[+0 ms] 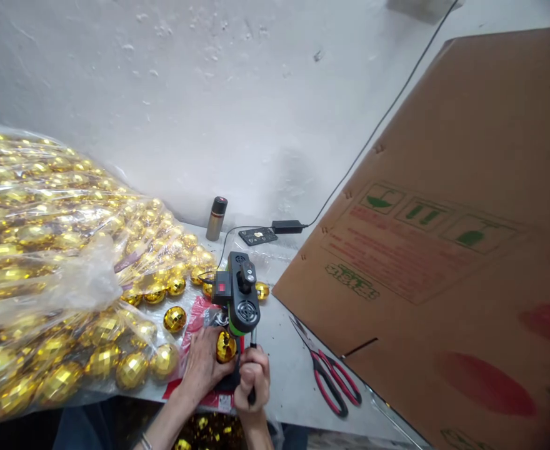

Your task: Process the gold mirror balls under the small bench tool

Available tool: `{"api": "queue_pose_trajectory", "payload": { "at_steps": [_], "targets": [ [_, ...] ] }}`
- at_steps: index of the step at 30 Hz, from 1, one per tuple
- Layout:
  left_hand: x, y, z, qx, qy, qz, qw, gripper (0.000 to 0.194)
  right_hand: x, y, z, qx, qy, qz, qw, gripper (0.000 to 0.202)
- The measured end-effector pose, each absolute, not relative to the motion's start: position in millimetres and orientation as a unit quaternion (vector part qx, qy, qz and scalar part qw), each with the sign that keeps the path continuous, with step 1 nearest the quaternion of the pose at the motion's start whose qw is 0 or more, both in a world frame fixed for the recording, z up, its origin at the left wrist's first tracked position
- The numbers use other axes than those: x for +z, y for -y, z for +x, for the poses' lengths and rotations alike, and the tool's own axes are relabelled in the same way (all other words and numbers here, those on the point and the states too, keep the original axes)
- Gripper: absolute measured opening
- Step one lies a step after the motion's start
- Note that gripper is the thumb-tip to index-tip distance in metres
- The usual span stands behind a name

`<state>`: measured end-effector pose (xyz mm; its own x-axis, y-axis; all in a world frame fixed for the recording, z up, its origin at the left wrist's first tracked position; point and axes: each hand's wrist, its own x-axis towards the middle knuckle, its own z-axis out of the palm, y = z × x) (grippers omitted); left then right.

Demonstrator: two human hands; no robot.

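Observation:
My left hand [202,361] is closed around a shiny gold faceted ball [226,347], beneath the front of a small black bench machine [245,312]. This machine looks like a mini drill press; its body hides its working tip. To the right of the ball, my right hand [255,377] is wrapped round the machine's lever [253,338], a metal rod with a black grip. A loose gold ball [174,319] lies left of the machine, and another gold ball [262,290] sits just behind it on the right. Red plastic sheeting [199,317] is under and beside my left hand.
A big clear bag of gold balls [45,250] fills the left. Red-and-black scissors [331,378] lie beside a large cardboard box [397,250] at right. Behind the machine are a spray can [216,219], a power adapter [287,227] with its cord, and a flat black case [257,235].

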<state>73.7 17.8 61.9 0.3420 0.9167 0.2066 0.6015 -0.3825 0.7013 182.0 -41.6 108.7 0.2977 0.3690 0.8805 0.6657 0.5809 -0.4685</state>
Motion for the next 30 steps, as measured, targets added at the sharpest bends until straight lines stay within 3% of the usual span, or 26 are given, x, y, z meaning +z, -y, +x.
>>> {"api": "queue_pose_trajectory", "payload": {
  "at_steps": [7,13,19,22,25,28,30],
  "targets": [
    [59.2,-18.4,71.0,0.312,-0.474,0.792,0.225,0.047,184.0,54.6,181.5,-0.027,0.547,-0.508,0.665,0.034],
    [41.8,10.6,40.6,0.296,-0.445,0.837,0.122,0.077,221.7,54.9,180.4,0.029,0.532,-0.521,0.667,0.038],
    [89.5,-22.5,-0.8,0.3,-0.552,0.777,0.042,0.041,197.0,54.0,173.9,0.003,0.519,-0.496,0.697,0.036],
    [114.9,-59.0,-5.3,0.174,-0.616,0.764,0.083,0.036,192.0,54.2,174.2,0.009,0.516,-0.491,0.702,0.034],
    [119.2,-81.3,-3.0,0.13,-0.614,0.769,0.124,0.034,190.7,55.5,176.1,0.017,0.523,-0.489,0.698,0.033],
    [113.3,-83.7,3.1,0.186,-0.564,0.783,0.182,0.038,194.7,56.2,175.4,0.024,0.515,-0.497,0.698,0.037],
    [110.9,-76.7,9.5,0.27,-0.524,0.757,0.281,0.045,202.0,55.3,173.1,0.03,0.495,-0.507,0.705,0.04]
  ]
}}
